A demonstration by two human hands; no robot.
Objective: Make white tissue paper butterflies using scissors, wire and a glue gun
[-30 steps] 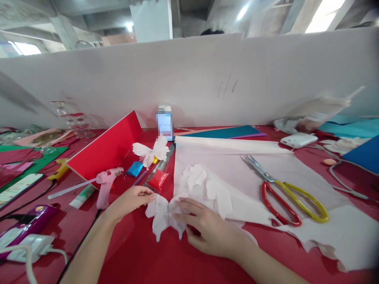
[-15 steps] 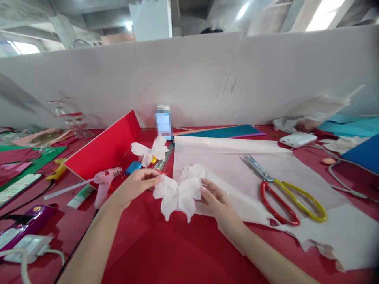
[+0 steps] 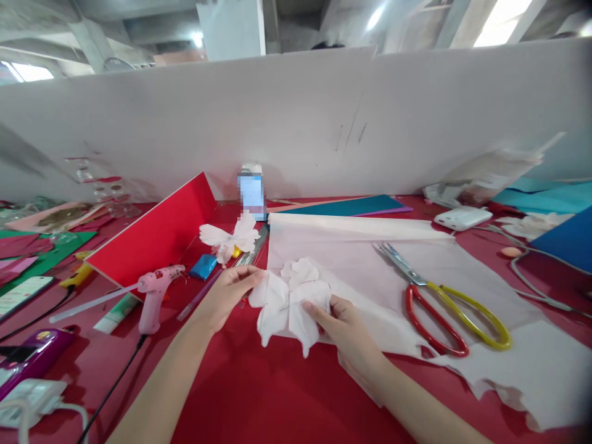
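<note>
Both my hands hold a white tissue-paper butterfly shape [image 3: 287,308] just above the red table. My left hand [image 3: 229,290] pinches its left wing edge. My right hand [image 3: 340,324] pinches the right wing, with the fingers closed on the paper. Behind the shape lies a large white tissue sheet [image 3: 351,259] with cut petal pieces [image 3: 300,270] on it. A finished white paper flower [image 3: 229,237] rests farther back, near the red card.
Red-and-yellow scissors [image 3: 439,296] lie on the sheet to the right. A pink glue gun [image 3: 155,293] with its cord sits left, beside a tilted red card [image 3: 157,237], a blue pad [image 3: 203,266] and a purple device [image 3: 28,361]. A white partition wall closes the back.
The paper shape was lifted off the table and carried up and to the right, toward the tissue sheet. My right hand went from pressing flat on it to pinching its right wing.
</note>
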